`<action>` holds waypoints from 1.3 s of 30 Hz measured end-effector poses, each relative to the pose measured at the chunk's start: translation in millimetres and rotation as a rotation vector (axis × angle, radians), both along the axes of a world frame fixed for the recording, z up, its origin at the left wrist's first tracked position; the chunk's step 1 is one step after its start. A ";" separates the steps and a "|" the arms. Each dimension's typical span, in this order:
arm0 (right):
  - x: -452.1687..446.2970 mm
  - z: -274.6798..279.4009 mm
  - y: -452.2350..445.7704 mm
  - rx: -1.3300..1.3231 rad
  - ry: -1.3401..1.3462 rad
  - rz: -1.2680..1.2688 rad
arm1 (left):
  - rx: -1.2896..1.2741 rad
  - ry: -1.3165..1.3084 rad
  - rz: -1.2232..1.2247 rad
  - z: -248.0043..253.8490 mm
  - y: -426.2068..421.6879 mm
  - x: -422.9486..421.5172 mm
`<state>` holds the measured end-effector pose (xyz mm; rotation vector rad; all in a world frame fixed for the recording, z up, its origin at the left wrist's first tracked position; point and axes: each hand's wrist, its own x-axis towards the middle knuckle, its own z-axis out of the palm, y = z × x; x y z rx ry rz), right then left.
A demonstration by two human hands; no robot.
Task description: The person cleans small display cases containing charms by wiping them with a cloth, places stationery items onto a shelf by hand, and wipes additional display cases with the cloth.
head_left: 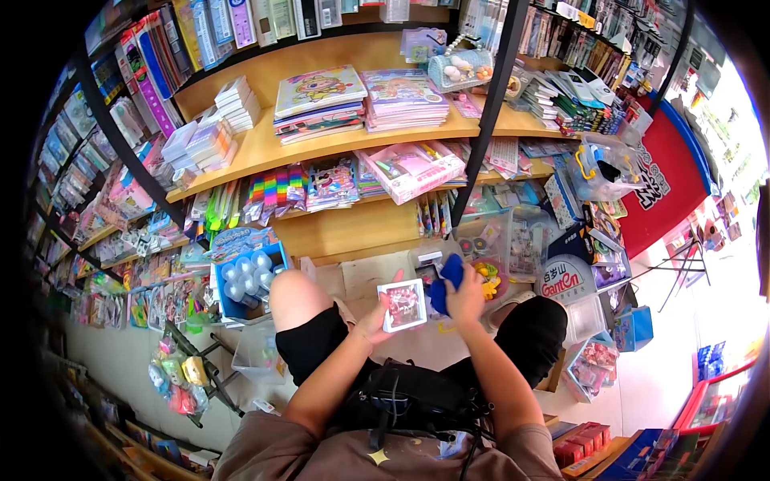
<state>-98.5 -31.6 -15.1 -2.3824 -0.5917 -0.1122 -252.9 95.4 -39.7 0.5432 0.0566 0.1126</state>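
Note:
My left hand (pixel 373 322) is closed around the edge of a small white-framed box (pixel 403 305) with a clear front. Reddish-pink contents show through it, too small to name. A bunched blue cloth (pixel 451 276) is gripped in my right hand (pixel 465 301), just to the right of the box and apart from it. Beyond my right hand, yellow toy pieces (pixel 488 276) lie in a clear plastic tub. A clear bin (pixel 525 240) with small packed goods stands behind them.
Ahead runs a wooden shelf (pixel 265 156) with stacked picture books (pixel 321 96) and a pink boxed set (pixel 411 170). A blue display box (pixel 249 268) stands by my left knee. At the left is a folding stool (pixel 212 369); a clear box (pixel 589 361) of packets sits right.

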 end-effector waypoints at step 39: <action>0.7 50.4 -36.0 0.748 1.056 0.470 | -0.078 -0.086 0.049 39.8 12.3 -9.3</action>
